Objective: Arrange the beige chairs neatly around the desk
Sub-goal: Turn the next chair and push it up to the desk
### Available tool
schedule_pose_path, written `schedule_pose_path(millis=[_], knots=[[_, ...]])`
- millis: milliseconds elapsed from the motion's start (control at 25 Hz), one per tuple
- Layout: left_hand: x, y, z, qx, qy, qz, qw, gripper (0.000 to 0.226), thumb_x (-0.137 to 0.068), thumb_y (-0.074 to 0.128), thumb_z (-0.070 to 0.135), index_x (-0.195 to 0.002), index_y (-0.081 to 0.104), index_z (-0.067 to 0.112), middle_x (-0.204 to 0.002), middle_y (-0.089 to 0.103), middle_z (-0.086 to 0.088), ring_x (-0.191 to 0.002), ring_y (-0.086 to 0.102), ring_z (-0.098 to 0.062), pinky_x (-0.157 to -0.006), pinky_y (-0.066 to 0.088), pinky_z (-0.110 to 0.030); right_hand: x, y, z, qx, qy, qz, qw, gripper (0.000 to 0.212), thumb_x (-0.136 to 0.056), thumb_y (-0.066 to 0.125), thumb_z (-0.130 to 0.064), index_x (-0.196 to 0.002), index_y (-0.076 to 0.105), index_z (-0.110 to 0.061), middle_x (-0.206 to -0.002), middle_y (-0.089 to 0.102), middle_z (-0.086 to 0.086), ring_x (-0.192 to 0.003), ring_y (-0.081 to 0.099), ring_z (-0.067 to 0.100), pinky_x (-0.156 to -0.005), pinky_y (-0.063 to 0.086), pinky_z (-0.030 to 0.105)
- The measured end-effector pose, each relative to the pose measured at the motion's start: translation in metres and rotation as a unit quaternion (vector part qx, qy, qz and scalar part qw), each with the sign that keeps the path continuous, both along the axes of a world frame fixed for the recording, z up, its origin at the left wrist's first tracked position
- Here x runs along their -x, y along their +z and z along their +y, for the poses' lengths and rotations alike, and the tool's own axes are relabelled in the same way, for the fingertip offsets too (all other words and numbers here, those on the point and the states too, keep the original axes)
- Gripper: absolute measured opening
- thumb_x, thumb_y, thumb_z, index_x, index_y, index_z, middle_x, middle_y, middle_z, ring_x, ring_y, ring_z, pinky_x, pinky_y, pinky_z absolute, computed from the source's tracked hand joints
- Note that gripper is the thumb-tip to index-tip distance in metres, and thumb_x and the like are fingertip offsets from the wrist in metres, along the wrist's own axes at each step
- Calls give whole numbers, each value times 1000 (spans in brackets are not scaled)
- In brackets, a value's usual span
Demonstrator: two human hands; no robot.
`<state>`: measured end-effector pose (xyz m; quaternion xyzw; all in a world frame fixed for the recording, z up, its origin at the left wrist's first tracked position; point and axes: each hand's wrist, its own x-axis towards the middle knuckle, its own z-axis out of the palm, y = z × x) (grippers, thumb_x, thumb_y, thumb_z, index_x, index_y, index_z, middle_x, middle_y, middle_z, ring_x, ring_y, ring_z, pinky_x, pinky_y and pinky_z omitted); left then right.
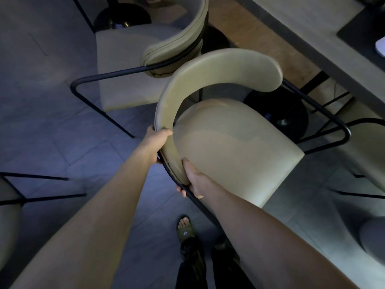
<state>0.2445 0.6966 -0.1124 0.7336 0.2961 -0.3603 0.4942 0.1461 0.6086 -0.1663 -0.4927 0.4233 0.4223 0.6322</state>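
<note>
We are clamping both hands, left [155,142] and right [194,180], on the curved beige padded chair [235,142] backrest; its seat is pointing away toward the grey worktop [312,28].

Both bare arms reach forward and down, nearly straight; the left hand [155,142] wraps the curved backrest [166,113] from outside, thumb on its upper edge; the right hand [194,180] grips the backrest's lower end, thumb pressed on the padding, fingers [181,191] curled beneath the black frame, probably closed around it; a sandalled foot [185,228] shows on the floor below.
</note>
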Motion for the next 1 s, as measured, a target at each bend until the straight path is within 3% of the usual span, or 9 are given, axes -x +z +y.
schedule_pose_path(millis=[240, 440, 560, 720, 880, 1000], knots=[[19, -9, 8, 21, 8, 13, 1000, 49, -89, 58, 20, -133, 37, 19, -113, 52, -13, -88, 53, -27, -77, 54, -56, 19, -3, -7, 41, 56, -15, 998, 47, -97, 22, -53, -82, 43, -14, -59, 41, 7, -31, 44, 18, -33, 29, 15], [35, -4, -6, 53, 57, 21, 997, 48, -89, 58, 17, -131, 33, 19, -103, 49, -8, -86, 53, -26, -73, 54, -52, 25, -6, -35, 57, 117, -28, 991, 53, -95, 24, -58, -86, 49, -12, -62, 47, 10, -36, 47, 19, -33, 33, 17], [48, -4, -19, 63, 81, 26, 994, 46, -90, 57, 15, -129, 33, 16, -108, 50, -9, -90, 54, -26, -76, 53, -54, 27, -10, -56, 73, 154, -12, 985, 55, -89, 27, -60, -86, 51, -11, -60, 50, 10, -39, 47, 21, -37, 34, 18], [68, -3, -36, 78, 133, 38, 987, 50, -89, 56, 14, -133, 33, 16, -99, 51, -7, -86, 56, -24, -73, 56, -53, 35, -10, -83, 52, 183, 0, 982, 49, -89, 29, -57, -91, 48, -11, -61, 45, 7, -34, 45, 19, -38, 32, 16], [93, 2, -37, 87, 149, 53, 984, 53, -90, 58, 13, -135, 30, 15, -105, 52, -10, -92, 60, -29, -86, 51, -62, 58, -12, -86, 65, 193, 10, 979, 51, -84, 33, -57, -92, 53, -11, -58, 47, 7, -32, 46, 19, -36, 31, 16], [116, -1, -32, 84, 138, 75, 984, 55, -89, 62, 16, -133, 29, 14, -109, 51, -12, -97, 60, -34, -87, 49, -63, 78, -15, -86, 79, 201, 26, 976, 53, -77, 36, -60, -90, 56, -13, -59, 50, 8, -33, 49, 20, -36, 33, 17]])
